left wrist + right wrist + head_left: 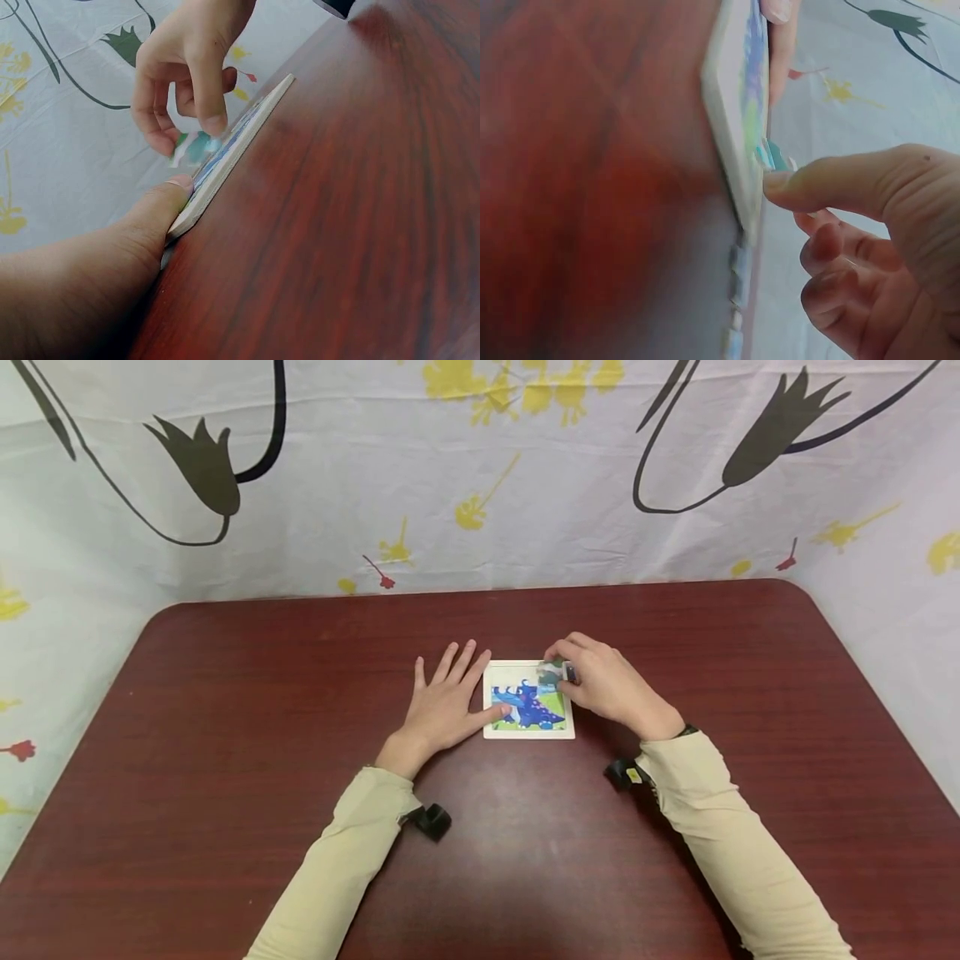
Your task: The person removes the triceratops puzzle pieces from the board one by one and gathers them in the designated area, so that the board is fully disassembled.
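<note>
A small square jigsaw puzzle tray [529,735] with a pale border lies on the table, its lower part filled with a blue cartoon dragon picture. My left hand [444,708] lies spread at the tray's left side, fingers straight, with the thumb [174,196] over the border onto the picture. My right hand [606,687] pinches a green and white puzzle piece [196,148] between thumb and fingers over the tray's upper right part. In the right wrist view the piece [774,156] stands tilted, close to the tray's surface.
Several loose puzzle pieces [737,289] lie on the table beyond the tray's right edge, mostly hidden by my right hand in the head view. The dark red wooden table [247,735] meets a patterned white cloth [322,460] at its back.
</note>
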`<state>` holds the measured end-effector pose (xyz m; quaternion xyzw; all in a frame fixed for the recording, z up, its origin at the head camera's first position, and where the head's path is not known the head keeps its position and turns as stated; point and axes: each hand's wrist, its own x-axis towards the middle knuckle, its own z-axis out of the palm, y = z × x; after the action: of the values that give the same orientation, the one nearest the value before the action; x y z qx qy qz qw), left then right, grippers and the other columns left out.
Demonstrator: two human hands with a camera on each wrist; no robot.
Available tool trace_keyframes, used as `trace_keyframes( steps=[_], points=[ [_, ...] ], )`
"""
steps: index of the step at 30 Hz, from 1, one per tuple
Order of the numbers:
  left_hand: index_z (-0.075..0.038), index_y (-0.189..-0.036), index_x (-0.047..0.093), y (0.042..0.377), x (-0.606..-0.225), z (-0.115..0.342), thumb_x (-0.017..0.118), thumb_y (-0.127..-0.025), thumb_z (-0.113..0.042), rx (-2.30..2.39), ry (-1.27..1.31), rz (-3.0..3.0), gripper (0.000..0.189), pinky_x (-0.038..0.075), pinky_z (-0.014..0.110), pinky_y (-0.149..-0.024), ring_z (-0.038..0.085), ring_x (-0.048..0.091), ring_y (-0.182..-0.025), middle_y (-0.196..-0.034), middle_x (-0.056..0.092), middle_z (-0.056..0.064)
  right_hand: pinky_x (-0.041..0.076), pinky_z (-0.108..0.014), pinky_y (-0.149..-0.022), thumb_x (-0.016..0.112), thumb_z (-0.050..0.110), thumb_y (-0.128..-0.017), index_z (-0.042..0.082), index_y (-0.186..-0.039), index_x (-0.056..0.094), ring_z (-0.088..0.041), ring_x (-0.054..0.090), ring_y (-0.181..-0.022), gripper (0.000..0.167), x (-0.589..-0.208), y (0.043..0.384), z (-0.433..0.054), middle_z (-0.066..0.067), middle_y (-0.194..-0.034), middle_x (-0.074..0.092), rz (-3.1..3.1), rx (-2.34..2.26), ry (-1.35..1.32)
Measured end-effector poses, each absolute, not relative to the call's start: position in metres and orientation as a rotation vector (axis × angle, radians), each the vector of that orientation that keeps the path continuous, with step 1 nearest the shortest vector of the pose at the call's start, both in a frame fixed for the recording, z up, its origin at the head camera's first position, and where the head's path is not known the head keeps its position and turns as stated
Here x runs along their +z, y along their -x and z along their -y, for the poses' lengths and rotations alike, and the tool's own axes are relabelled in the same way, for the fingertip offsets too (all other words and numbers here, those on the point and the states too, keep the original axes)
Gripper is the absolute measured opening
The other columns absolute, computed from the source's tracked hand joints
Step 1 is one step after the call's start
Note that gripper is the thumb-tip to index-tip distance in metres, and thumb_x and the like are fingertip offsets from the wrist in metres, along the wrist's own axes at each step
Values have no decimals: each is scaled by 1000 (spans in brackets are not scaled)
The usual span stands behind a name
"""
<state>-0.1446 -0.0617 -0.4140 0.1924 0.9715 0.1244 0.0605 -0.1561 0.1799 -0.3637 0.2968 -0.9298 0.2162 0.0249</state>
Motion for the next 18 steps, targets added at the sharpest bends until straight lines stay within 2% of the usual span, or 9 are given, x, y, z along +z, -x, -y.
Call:
trace_keyframes(
  steps=[5,13,18],
  points=[
    [-27,-151,10,144,-413,62,35,-82,-76,393,-585,-2941,88,-7,56,-105,19,-5,-141,-156,2,-3,44,-35,-61,71,2,-75,2,-104,62,-18,54,-67,31,-349,160,-198,-8,-95,57,2866,684,-811],
    [-26,-151,11,143,-412,62,35,-82,-76,405,-590,-2945,88,-7,56,-105,19,-4,-141,-156,3,-3,40,-39,-68,71,1,-72,1,-102,60,-21,55,-72,33,-332,164,-242,-10,-90,52,2918,675,-606],
    [-26,-151,11,143,-412,62,35,-82,-75,403,-595,-2948,88,-7,56,-106,19,-4,-141,-156,4,-2,41,-39,-67,70,-1,-72,-1,-100,60,-24,56,-72,30,-331,164,-265,-12,-88,55,2977,715,-546]
  ],
)
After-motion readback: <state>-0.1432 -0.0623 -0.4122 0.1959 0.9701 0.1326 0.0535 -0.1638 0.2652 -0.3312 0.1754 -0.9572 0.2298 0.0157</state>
